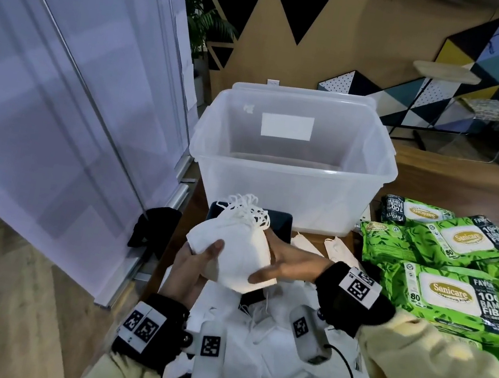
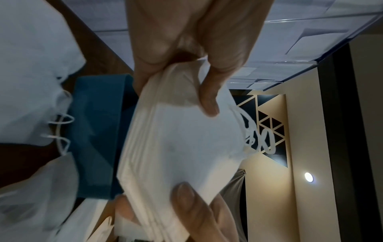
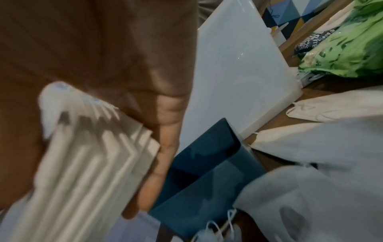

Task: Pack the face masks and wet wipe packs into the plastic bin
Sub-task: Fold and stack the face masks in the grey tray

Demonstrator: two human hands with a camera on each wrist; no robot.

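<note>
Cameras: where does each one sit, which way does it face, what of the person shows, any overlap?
Head: on the head, looking down at the bin and wipe packs; both hands, sleeves.
Left wrist: along the left hand, at the mask stack; right-hand fingers.
Right wrist: along the right hand, towards the bin wall.
Shared: mask stack, blue box.

The translucent plastic bin (image 1: 292, 175) stands open at the top, its inside bare, so entry from above is free. A dark blue tray (image 1: 282, 223) sits just before its near wall. Green wet wipe packs (image 1: 453, 264) crowd the tabletop (image 1: 455, 187) to the right; loose white face masks (image 1: 270, 347) cover the near part.
</note>
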